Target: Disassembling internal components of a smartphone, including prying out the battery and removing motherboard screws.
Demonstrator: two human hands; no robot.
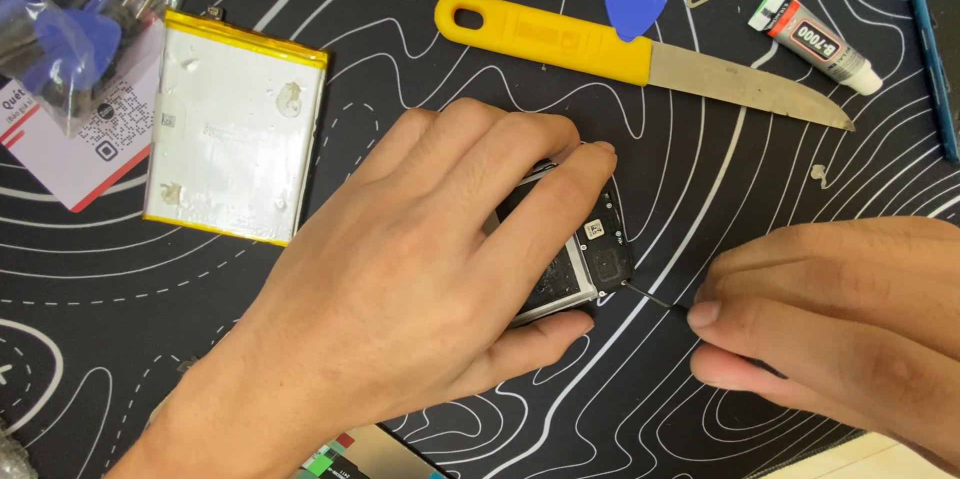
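My left hand [400, 279] lies palm down over an opened phone [590, 259], pinning it to the black mat; only the phone's end with dark boards and a metal frame shows past my fingers. My right hand [840, 319] pinches a thin dark tool [650, 297], probably a small screwdriver, whose tip touches the phone's exposed corner. Most of the tool is hidden in my fingers.
A flat silver battery with yellow edges [235, 124] lies at the upper left. A yellow-handled knife [620, 54], a blue pick [633, 1] and a small glue tube [815, 39] lie along the back. A bag of blue tools [80, 9] sits on a printed card.
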